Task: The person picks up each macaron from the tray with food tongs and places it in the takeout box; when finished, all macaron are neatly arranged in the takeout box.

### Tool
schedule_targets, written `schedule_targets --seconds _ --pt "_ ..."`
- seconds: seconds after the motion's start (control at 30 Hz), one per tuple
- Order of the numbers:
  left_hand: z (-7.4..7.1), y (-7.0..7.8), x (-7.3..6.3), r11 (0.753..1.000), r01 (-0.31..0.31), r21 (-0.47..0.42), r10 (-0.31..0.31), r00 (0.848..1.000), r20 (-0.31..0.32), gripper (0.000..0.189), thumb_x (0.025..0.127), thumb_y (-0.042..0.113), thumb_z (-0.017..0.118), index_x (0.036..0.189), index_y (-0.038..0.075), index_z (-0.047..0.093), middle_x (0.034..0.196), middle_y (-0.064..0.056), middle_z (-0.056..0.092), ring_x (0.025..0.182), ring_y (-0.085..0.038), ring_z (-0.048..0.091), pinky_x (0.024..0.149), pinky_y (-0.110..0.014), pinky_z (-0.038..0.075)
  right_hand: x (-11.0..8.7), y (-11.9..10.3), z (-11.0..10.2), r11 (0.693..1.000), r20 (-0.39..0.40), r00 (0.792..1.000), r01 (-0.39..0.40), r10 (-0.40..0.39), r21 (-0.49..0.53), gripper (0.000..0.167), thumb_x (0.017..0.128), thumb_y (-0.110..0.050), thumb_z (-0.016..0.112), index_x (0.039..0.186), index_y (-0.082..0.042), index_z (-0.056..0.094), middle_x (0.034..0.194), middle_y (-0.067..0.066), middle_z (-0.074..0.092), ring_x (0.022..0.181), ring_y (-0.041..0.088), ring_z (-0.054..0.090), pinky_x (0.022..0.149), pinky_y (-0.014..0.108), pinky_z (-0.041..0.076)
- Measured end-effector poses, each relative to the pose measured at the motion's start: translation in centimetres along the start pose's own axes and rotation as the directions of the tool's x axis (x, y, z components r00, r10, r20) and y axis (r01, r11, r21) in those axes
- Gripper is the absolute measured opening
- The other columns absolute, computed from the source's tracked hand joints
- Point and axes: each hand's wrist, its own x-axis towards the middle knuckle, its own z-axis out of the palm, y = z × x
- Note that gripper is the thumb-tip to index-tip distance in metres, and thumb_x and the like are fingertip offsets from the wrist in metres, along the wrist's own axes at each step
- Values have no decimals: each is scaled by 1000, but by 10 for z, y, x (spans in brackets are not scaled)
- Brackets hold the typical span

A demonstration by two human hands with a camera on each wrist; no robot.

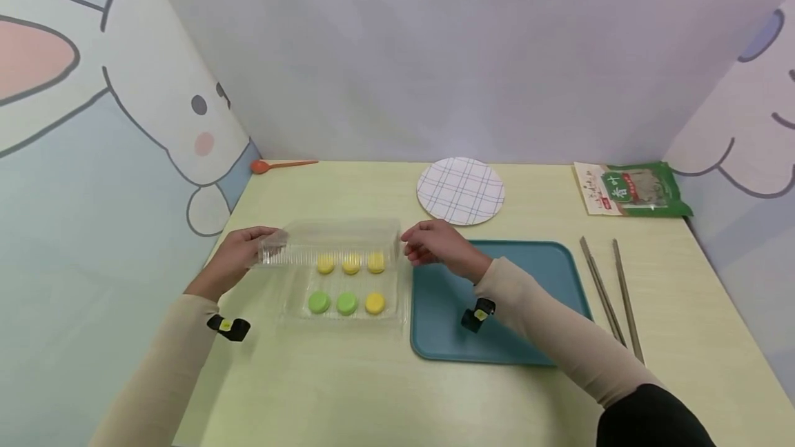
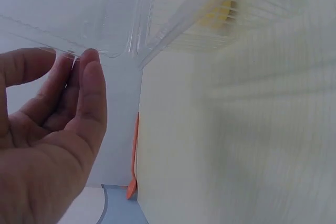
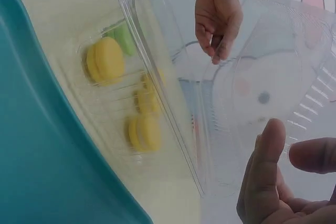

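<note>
A clear plastic clamshell box (image 1: 292,295) stands on the table, its lid (image 1: 338,233) raised at the back. Several yellow macarons (image 1: 375,303) and two green macarons (image 1: 346,303) sit inside in two rows. At the lid's left corner my left hand (image 1: 232,257) holds the edge between thumb and fingers; the fingertips (image 2: 90,59) meet the plastic in the left wrist view. Beside the lid's right corner is my right hand (image 1: 444,247), fingers slightly bent. A gap separates its thumb (image 3: 315,155) from the fingers, and contact with the lid is unclear.
A teal tray (image 1: 497,347) lies right of the box, under my right forearm. Behind it is a round checked plate (image 1: 461,190). Metal chopsticks (image 1: 627,295) and a green-and-white food packet (image 1: 633,189) lie farther right. An orange spoon (image 1: 282,165) lies at the back left.
</note>
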Motion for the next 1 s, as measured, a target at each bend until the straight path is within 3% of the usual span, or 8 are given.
schedule_targets --seconds 0.1,0.23,0.33,0.43,0.67,0.87,1.0 --pt "-2 0 0 999 38 15 -38 999 22 56 104 35 58 142 -4 49 126 -7 58 101 -8 58 84 -28 51 0 0 1 998 9 999 -35 34 49 39 100 -10 59 132 11 50 94 15 69 73 16 67 84 44 57" --pt "-6 0 -2 995 91 -52 -84 989 124 60 105 29 56 149 -8 37 131 -10 56 101 -8 61 85 -27 52 1 0 2 990 32 995 -93 90 110 57 98 -4 64 145 11 36 97 19 72 71 14 70 83 40 58" --pt "-9 -1 -3 984 138 -109 -112 970 216 60 107 24 54 148 -14 34 124 -11 61 98 -9 64 83 -24 53 1 0 4 980 47 989 -143 138 135 58 96 -2 65 146 11 36 97 19 72 69 13 70 78 36 59" --pt "-10 -3 -3 983 163 -88 -136 959 250 58 105 23 56 146 -14 38 124 -11 63 97 -11 63 82 -25 53 2 2 4 977 42 986 -166 161 133 52 96 -1 65 141 10 43 96 18 71 67 14 70 75 35 59" --pt "1 -15 -6 993 95 71 -107 976 190 48 106 20 54 142 -11 46 136 -23 54 115 -22 59 96 -32 50 1 13 7 996 40 996 -79 80 -27 47 94 -1 67 136 8 47 91 18 69 70 19 70 80 45 58" --pt "14 -20 -12 991 91 99 -97 994 55 42 104 15 58 137 -10 51 123 -18 60 105 -18 63 92 -34 54 -2 22 10 996 16 1000 -7 9 -88 47 92 -1 68 131 5 42 91 18 65 71 23 68 75 45 59" --pt "23 -21 -20 986 97 139 -100 995 15 39 103 15 59 135 -8 53 118 -17 61 103 -21 63 88 -37 55 -9 29 8 990 8 1000 -14 15 -143 54 91 -5 71 134 4 39 91 17 63 71 25 67 72 43 59"
